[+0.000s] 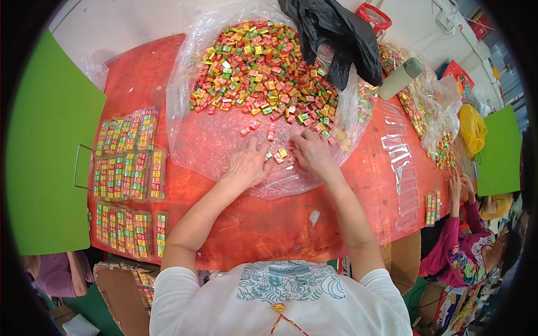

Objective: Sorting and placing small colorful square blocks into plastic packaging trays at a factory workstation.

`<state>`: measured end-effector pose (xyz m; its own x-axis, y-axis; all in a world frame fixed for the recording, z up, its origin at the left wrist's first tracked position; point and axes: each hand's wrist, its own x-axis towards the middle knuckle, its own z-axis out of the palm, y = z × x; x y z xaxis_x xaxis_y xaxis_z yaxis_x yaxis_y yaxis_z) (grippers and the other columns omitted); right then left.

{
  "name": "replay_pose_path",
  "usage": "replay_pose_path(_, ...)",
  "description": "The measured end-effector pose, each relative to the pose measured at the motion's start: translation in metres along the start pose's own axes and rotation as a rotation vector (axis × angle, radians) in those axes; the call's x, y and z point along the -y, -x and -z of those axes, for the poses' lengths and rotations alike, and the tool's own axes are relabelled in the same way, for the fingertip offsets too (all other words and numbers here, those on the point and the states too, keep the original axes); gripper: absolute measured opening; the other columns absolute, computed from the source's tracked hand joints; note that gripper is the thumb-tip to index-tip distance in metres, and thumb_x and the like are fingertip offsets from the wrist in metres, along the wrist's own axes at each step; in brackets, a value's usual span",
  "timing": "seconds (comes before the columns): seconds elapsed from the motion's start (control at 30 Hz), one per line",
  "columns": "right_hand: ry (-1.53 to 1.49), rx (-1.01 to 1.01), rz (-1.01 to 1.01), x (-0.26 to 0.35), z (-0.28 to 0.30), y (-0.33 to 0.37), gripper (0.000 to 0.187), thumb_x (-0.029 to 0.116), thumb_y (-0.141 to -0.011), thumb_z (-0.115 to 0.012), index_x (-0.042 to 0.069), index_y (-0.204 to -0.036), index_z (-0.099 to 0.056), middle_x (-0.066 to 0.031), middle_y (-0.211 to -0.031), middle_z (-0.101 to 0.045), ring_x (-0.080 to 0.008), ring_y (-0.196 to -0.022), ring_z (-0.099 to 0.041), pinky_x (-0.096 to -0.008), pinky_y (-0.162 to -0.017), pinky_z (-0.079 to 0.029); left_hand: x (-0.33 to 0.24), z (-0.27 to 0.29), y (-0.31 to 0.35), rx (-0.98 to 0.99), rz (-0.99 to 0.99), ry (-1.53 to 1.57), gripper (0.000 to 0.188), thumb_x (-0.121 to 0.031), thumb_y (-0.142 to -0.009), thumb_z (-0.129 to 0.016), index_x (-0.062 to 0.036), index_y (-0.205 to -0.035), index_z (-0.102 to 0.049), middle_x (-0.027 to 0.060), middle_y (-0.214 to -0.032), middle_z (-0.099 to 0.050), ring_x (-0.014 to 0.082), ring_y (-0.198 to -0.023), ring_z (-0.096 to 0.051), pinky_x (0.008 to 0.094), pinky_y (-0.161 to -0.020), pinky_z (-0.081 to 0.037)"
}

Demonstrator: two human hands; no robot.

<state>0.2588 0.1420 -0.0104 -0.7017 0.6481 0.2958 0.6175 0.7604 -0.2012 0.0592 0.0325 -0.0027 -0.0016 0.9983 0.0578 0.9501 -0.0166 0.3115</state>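
A large heap of small wrapped blocks [258,73] in red, yellow and green lies on a clear plastic sheet [224,148]. My left hand [248,163] rests low over the sheet, its fingers apart beside a few loose pieces. Opposite it, my right hand [314,150] bends its fingers inward, and a small red block [292,145] shows between thumb and forefinger. Yellow blocks [281,155] lie in the gap between both hands. Just beyond my fingertips sit some loose red blocks [271,132]. Parts of the right fingertips are hard to make out.
Filled clear trays [124,173] stand in rows at the left of the red table [263,229]. Clear trays without blocks [400,162] line the right side. A black plastic bag [342,39] and a pale green bottle [400,78] sit far right. Another person's hands [459,186] work at the right edge.
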Motion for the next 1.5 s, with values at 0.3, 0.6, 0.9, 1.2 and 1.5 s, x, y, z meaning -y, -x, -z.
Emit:
replay_pose_path(0.3, -0.029, -0.019, 0.042, 0.01, -0.002, 0.011, 0.028, 0.018, -0.084, -0.07, 0.011, -0.11, -0.068, -0.0104, -0.098, -0.06, -0.0292, -0.096, -0.062, -0.0434, -0.084, -0.043, -0.012, -0.014, -0.008, -0.078, -0.023, -0.049, 0.047, -0.036, -0.085, -0.07, -0.0076, -0.12, -0.057, 0.0215, -0.112, -0.054, 0.0407, -0.105, -0.061, 0.0539, -0.083, -0.054)
replay_pose_path(0.6, -0.072, -0.003, 0.064, 0.017, -0.01, 0.005, 0.029, 0.017, -0.083, -0.071, 0.01, -0.11, -0.066, -0.0108, -0.097, -0.06, -0.0305, -0.096, -0.061, -0.044, -0.085, -0.044, -0.004, -0.022, -0.009, -0.104, -0.082, -0.048, 0.037, -0.027, -0.087, -0.068, -0.0095, -0.118, -0.059, 0.0199, -0.107, -0.054, 0.0411, -0.103, -0.061, 0.0526, -0.082, -0.055)
replay_pose_path(0.9, -0.119, 0.063, -0.012, 0.016, 0.009, 0.021, 0.027, 0.024, -0.082, -0.072, 0.01, -0.105, -0.066, -0.0109, -0.095, -0.061, -0.0302, -0.095, -0.061, -0.0442, -0.085, -0.043, 0.012, 0.009, 0.017, -0.01, 0.031, 0.157, 0.054, -0.03, -0.086, -0.069, -0.0118, -0.134, -0.052, 0.0179, -0.117, -0.052, 0.0415, -0.106, -0.062, 0.0519, -0.086, -0.055)
replay_pose_path(1.2, -0.039, 0.029, 0.052, 0.033, 0.005, 0.033, 0.026, 0.032, -0.082, -0.071, 0.009, -0.095, -0.068, -0.0108, -0.092, -0.063, -0.0293, -0.091, -0.063, -0.0438, -0.084, -0.042, 0.009, 0.016, 0.05, 0.068, 0.184, 0.111, 0.059, -0.035, -0.089, -0.066, -0.008, -0.139, -0.05, 0.0225, -0.124, -0.056, 0.0434, -0.106, -0.064, 0.0527, -0.085, -0.055)
replay_pose_path(1.5, -0.038, 0.065, 0.072, 0.059, 0.014, 0.023, 0.025, 0.027, -0.083, -0.072, 0.009, -0.1, -0.067, -0.0099, -0.093, -0.062, -0.0286, -0.092, -0.063, -0.0453, -0.087, -0.041, 0.014, -0.002, 0.036, -0.062, 0.126, -0.005, 0.024, -0.023, -0.092, -0.058, -0.0028, -0.106, -0.057, 0.0256, -0.089, -0.067, 0.0434, -0.076, -0.069, 0.0538, -0.067, -0.057)
